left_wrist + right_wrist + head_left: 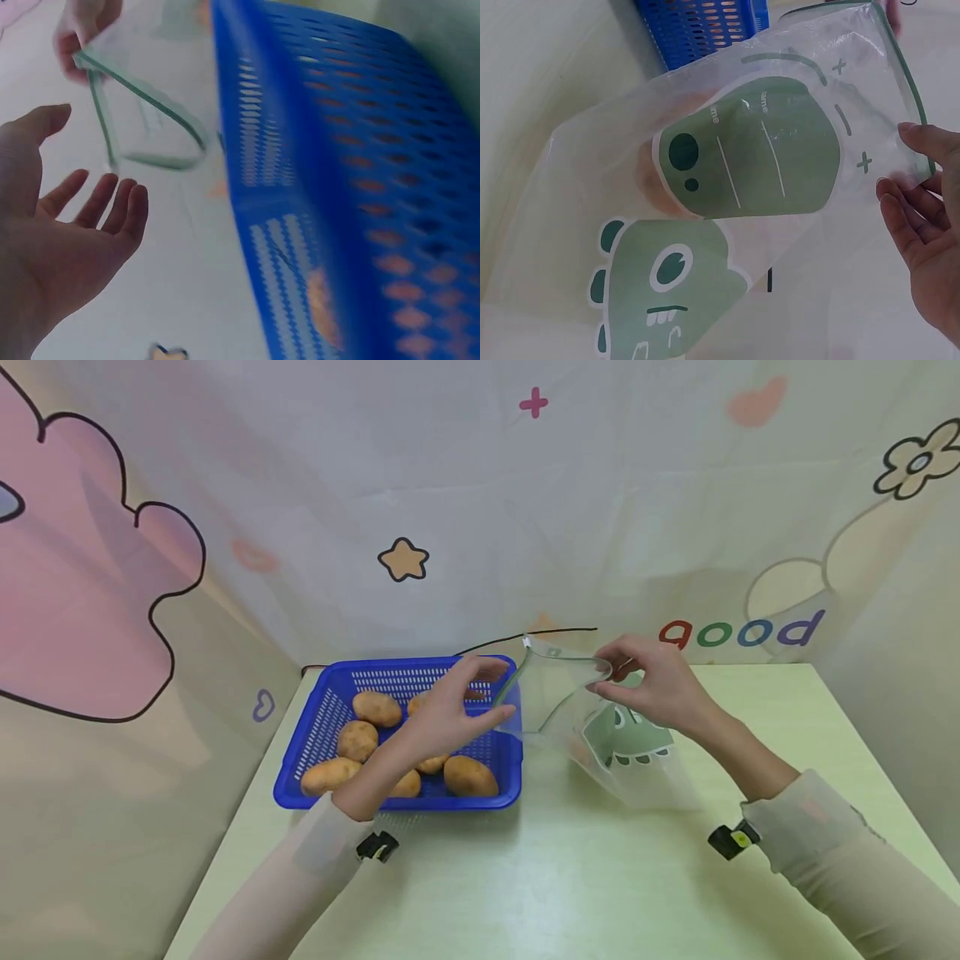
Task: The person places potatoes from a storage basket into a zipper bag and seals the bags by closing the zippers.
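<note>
My right hand (663, 685) pinches the rim of a clear zip bag (652, 781) with green dinosaur print. The bag's mouth gapes toward the left and its lower part hangs over the table. A brownish rounded shape (654, 180) shows through the bag beside the print in the right wrist view. My left hand (442, 714) is at the left side of the mouth, over the right part of a blue basket (450, 804). In the left wrist view that hand (82, 240) has its fingers spread, with nothing between them. Several potatoes (470, 776) lie in the basket, some hidden behind my left arm.
The basket and bag are on a pale green table (570, 877). A printed curtain (465, 485) stands close behind them, with a thin black cord (562, 631) along its foot. Another curtain side (926, 610) borders the table on the right.
</note>
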The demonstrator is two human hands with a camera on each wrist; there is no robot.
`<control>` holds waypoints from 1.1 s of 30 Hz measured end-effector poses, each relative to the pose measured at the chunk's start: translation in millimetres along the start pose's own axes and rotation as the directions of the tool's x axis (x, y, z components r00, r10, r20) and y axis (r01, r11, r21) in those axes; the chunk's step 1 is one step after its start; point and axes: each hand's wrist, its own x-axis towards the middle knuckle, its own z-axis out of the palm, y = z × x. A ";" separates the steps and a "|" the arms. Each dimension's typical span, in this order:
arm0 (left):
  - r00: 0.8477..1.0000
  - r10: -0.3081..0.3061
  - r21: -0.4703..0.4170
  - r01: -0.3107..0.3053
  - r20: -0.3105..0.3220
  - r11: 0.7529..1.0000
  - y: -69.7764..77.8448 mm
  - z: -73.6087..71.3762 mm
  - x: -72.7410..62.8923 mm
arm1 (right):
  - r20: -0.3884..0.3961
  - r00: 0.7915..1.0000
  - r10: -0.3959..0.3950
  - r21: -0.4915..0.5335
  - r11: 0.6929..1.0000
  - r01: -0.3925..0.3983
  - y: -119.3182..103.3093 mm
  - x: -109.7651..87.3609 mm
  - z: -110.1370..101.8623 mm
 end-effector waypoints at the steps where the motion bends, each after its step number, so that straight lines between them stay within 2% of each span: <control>1: 1.000 -0.017 -0.004 0.017 0.014 1.000 -4.8 -1.5 -5.5 | -0.002 1.000 0.000 0.001 1.000 0.000 -0.1 -1.1 -0.5; 5: 0.990 -0.077 -0.008 0.079 0.119 0.997 -26.5 -6.8 -27.3 | -0.006 1.000 -0.003 -0.007 1.000 0.003 0.7 -3.3 -2.4; 9: 0.963 -0.124 0.029 0.121 0.241 0.992 -47.3 -8.8 -42.3 | -0.006 1.000 0.000 -0.010 1.000 0.000 2.9 -4.6 -2.8; 12: 0.938 -0.152 0.073 0.136 0.310 0.988 -59.5 -8.0 -47.6 | -0.004 1.000 -0.002 -0.011 1.000 0.002 4.9 -5.6 -2.0; 15: 0.919 -0.153 0.141 0.108 0.364 0.984 -66.3 -6.5 -48.7 | 0.001 1.000 -0.007 -0.012 1.000 0.007 7.2 -6.0 -0.3; 19: 0.905 -0.107 0.238 0.007 0.412 0.971 -68.7 -3.1 -46.1 | -0.001 1.000 -0.011 -0.010 1.000 0.011 8.3 -6.1 0.9; 22: 0.905 -0.078 0.278 -0.046 0.419 0.959 -68.7 -0.2 -44.5 | -0.005 1.000 -0.012 -0.013 1.000 0.012 8.2 -6.3 0.7; 26: 0.914 -0.074 0.285 -0.047 0.400 0.957 -67.6 -1.1 -44.9 | -0.002 1.000 -0.004 -0.020 1.000 0.004 8.3 -6.4 0.1; 29: 0.928 -0.064 0.229 -0.023 0.367 0.973 -64.5 -8.0 -45.1 | 0.000 1.000 0.008 -0.026 1.000 -0.008 8.2 -6.3 -0.4; 33: 0.950 -0.036 0.079 0.013 0.310 0.997 -52.5 -25.5 -43.3 | 0.001 1.000 0.017 -0.019 1.000 -0.017 7.2 -6.2 0.3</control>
